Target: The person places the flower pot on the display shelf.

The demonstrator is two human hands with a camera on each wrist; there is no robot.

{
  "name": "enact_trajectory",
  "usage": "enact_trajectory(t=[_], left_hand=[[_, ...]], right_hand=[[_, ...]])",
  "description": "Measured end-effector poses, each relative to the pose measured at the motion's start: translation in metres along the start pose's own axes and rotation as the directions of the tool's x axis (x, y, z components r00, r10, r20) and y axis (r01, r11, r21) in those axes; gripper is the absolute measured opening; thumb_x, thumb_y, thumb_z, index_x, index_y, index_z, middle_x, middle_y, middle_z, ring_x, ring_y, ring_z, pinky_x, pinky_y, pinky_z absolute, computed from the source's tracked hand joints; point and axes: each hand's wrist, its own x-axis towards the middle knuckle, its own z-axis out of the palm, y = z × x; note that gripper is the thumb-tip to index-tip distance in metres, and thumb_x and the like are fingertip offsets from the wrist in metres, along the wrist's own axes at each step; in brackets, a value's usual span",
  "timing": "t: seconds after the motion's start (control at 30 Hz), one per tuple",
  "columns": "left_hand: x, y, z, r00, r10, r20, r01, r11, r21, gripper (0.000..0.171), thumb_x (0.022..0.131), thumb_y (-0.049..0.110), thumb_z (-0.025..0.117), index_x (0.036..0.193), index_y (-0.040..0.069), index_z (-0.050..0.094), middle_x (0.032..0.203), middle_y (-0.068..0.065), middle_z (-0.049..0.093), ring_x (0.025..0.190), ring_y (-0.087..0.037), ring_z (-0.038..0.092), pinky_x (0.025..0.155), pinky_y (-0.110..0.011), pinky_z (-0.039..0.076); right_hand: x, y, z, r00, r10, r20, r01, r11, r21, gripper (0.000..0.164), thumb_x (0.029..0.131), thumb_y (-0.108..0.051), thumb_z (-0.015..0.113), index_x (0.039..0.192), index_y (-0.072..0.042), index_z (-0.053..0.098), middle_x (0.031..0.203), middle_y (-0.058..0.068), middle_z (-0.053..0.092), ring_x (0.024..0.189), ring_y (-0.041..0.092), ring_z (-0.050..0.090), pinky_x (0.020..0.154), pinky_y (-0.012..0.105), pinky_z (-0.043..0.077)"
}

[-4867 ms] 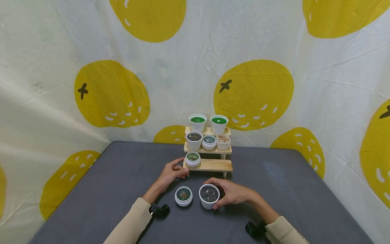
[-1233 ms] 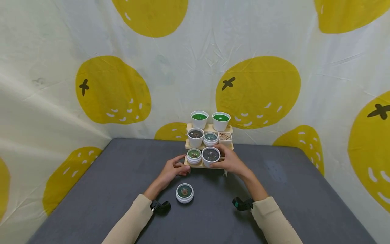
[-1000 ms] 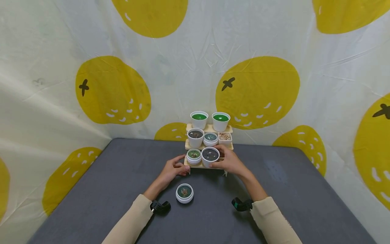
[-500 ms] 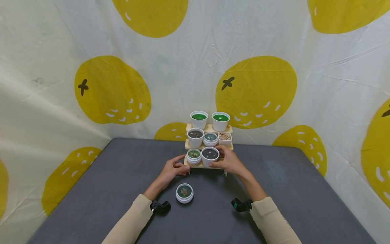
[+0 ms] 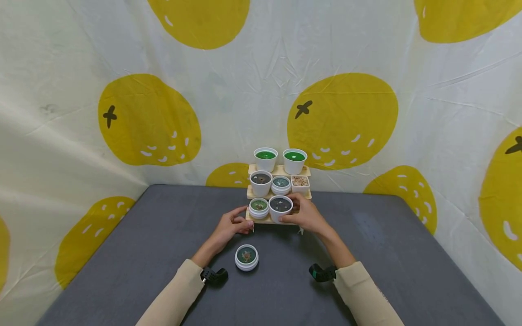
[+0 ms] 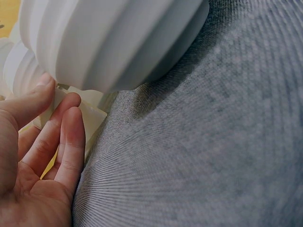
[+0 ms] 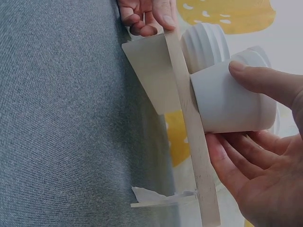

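A three-step wooden stand [image 5: 261,222] holds small white pots. My right hand [image 5: 306,215] grips a white tapered cup with dark grey filling [image 5: 280,210], thumb on one side and fingers on the other. In the right wrist view that white cup [image 7: 232,101] sits upright with its base at the lowest board [image 7: 191,123]. My left hand [image 5: 228,228] pinches the left end of this board, thumb on top and fingers curled underneath. Beside the cup stands a ribbed pot with green filling [image 5: 258,208]. Another ribbed pot [image 5: 246,258] rests on the table; its white side [image 6: 118,42] fills the top of the left wrist view.
On the middle step stand a brown-filled cup [image 5: 261,183], a ribbed pot with blue-grey filling [image 5: 281,184] and a square pot with pale bits [image 5: 300,184]. Two green-filled cups, left [image 5: 265,159] and right [image 5: 294,161], top the stand. Behind the grey table [image 5: 171,213] hangs a patterned cloth [image 5: 240,99].
Since the oldest frame, my right hand has carried the grey-filled cup from the table up onto the lowest step. My left hand keeps its hold on the board. Over the last second, almost nothing moves.
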Motion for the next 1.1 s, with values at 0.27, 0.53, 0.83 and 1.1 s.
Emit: enact_trajectory(t=[0.27, 0.53, 0.83, 1.1], left_hand=[[-0.001, 0.001, 0.000, 1.000, -0.010, 0.001, 0.010, 1.000, -0.002, 0.071, 0.093, 0.018, 0.079, 0.155, 0.012, 0.046, 0.095, -0.008, 0.078, 0.085, -0.017, 0.073, 0.077, -0.029, 0.063], [-0.001, 0.001, 0.000, 1.000, -0.003, -0.001, 0.003, 1.000, -0.001, 0.070, 0.094, 0.016, 0.078, 0.156, 0.010, 0.045, 0.094, -0.008, 0.078, 0.084, -0.016, 0.074, 0.077, -0.029, 0.063], [-0.002, 0.003, 0.000, 1.000, -0.007, -0.001, 0.007, 1.000, 0.000, 0.070, 0.093, 0.017, 0.078, 0.155, 0.011, 0.046, 0.094, -0.008, 0.078, 0.083, -0.017, 0.073, 0.077, -0.029, 0.063], [-0.002, 0.001, 0.000, 1.000, -0.002, -0.001, 0.002, 1.000, -0.008, 0.069, 0.094, 0.015, 0.077, 0.155, 0.010, 0.046, 0.092, -0.007, 0.078, 0.083, -0.016, 0.073, 0.076, -0.028, 0.062]], right_hand=[[-0.001, 0.000, -0.003, 0.999, -0.009, 0.046, 0.007, 1.000, 0.026, 0.068, 0.082, -0.010, 0.087, 0.136, 0.009, 0.051, 0.130, 0.027, 0.062, 0.112, 0.035, 0.068, 0.090, 0.039, 0.060], [0.000, 0.002, -0.006, 0.996, -0.013, 0.088, 0.008, 0.998, 0.057, 0.067, 0.084, -0.008, 0.086, 0.137, 0.010, 0.048, 0.130, 0.029, 0.062, 0.112, 0.034, 0.068, 0.091, 0.040, 0.060], [-0.002, -0.001, -0.006, 0.996, -0.015, 0.092, 0.010, 0.999, 0.052, 0.068, 0.082, -0.004, 0.086, 0.136, 0.011, 0.048, 0.128, 0.029, 0.063, 0.112, 0.035, 0.068, 0.091, 0.039, 0.061], [-0.008, -0.008, -0.013, 0.990, -0.034, 0.137, 0.028, 0.999, 0.045, 0.069, 0.084, -0.003, 0.083, 0.140, 0.011, 0.044, 0.134, 0.032, 0.061, 0.123, 0.044, 0.064, 0.102, 0.051, 0.056]])
